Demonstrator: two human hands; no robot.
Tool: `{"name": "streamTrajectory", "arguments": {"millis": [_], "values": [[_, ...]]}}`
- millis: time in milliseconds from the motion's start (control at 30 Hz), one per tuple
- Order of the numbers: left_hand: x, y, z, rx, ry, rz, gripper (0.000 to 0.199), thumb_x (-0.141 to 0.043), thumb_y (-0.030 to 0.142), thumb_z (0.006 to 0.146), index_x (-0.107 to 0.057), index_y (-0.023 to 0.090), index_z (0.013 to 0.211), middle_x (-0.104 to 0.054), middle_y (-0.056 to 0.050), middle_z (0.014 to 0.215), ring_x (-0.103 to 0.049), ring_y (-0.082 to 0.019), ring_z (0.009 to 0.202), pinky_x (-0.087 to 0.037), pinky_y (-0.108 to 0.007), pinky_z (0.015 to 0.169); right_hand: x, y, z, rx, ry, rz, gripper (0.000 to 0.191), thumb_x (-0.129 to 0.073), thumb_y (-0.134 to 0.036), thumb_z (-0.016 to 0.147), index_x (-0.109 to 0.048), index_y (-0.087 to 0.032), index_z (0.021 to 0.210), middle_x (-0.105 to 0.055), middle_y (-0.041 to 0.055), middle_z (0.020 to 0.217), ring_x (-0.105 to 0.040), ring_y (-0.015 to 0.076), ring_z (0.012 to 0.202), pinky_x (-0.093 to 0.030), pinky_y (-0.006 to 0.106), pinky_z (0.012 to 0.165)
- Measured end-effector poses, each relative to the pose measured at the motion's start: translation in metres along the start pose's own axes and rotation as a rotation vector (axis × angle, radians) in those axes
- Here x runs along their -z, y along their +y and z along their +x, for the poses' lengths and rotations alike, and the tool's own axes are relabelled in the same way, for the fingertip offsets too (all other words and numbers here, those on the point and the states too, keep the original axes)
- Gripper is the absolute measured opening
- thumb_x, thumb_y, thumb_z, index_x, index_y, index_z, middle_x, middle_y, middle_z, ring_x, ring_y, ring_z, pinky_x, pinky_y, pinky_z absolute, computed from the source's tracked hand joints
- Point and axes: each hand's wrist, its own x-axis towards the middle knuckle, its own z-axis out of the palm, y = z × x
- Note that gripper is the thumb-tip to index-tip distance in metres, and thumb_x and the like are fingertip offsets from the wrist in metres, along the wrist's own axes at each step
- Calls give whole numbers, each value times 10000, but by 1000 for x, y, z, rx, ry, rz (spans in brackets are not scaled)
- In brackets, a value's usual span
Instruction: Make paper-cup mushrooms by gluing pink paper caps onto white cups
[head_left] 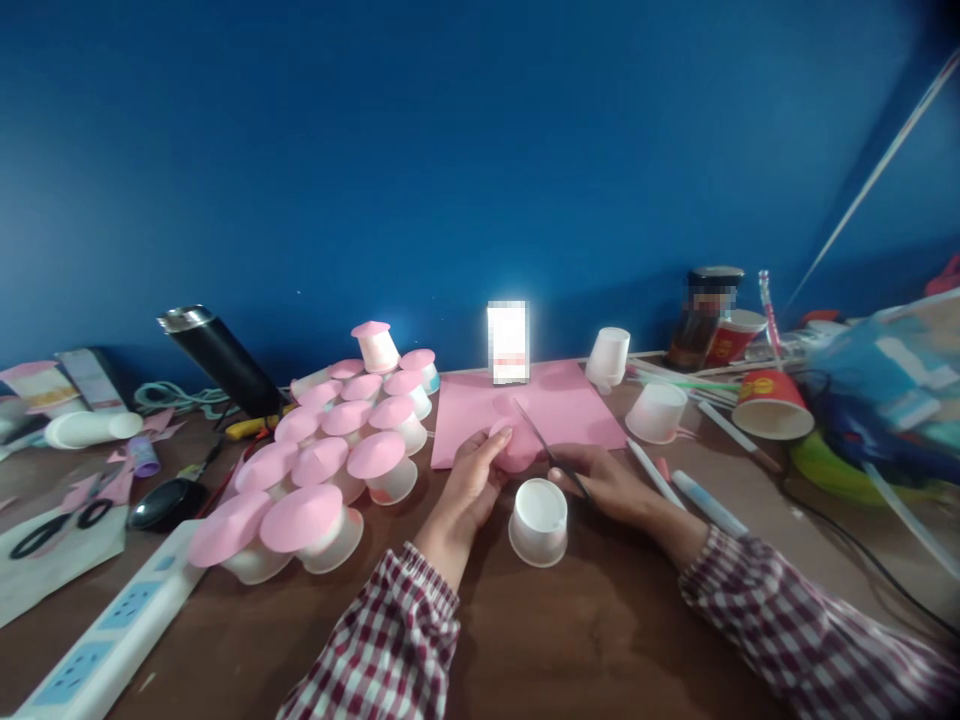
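Observation:
A small pink paper disc (516, 447) is pinched in my left hand (474, 484), above the near edge of a pink sheet (457, 415). My right hand (606, 482) is closed on scissors (537, 436), whose blades point up and left over the disc. An upturned white paper cup (538, 522) stands on the brown table (600, 630), just below and between my hands. Left of my left hand, several upturned cups wear pink cone-shaped paper tops (320, 463). The lower fingers of both hands are partly hidden.
White cups (608, 357) stand right of the sheet, near markers (709, 503) and straws. A power strip (112, 625), black mouse (168, 503), second scissors (60, 530) and black flask (223, 362) are at left. Red cups (772, 404), a jar (701, 320) and a cable lie right.

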Motion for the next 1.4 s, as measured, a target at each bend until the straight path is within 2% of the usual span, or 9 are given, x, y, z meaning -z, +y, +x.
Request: {"name": "streamTrajectory", "arguments": {"millis": [333,567,767,1033,1400], "values": [[1,-1,1,-3,22,35,317,-830,338,603,-639,121,732,-634,-11,625,-569,-102,544,-455,-213,525,0,1,0,11,-4,1,457,-565,-556,853,-669,-155,1046,-665,46,858,-569,178,750,-446,272,651],[3,-2,3,6,17,39,360,-825,353,613,-652,113,820,-677,-47,701,-635,-151,629,-508,-257,593,-1,2,1,-7,16,1,445,-596,-546,829,-679,-150,1015,-670,39,837,-579,180,748,-445,271,647],[2,-2,2,3,17,20,333,-816,321,634,-654,124,848,-681,-36,719,-630,-139,624,-505,-247,584,-2,3,2,-43,59,-22,440,-627,-546,797,-699,-149,972,-679,44,830,-593,185,746,-461,281,650],[3,-3,4,-6,17,12,340,-819,331,625,-673,122,850,-701,-50,736,-640,-154,646,-508,-267,619,0,-1,0,-26,-2,31,474,-636,-549,796,-693,-149,1043,-687,49,844,-613,222,826,-484,309,722],[5,-5,5,-13,22,12,315,-811,330,638,-679,117,829,-704,-48,725,-636,-144,643,-507,-256,637,0,-3,1,-46,-13,52,505,-646,-549,786,-687,-134,1071,-684,63,884,-613,222,827,-477,312,725]]}}
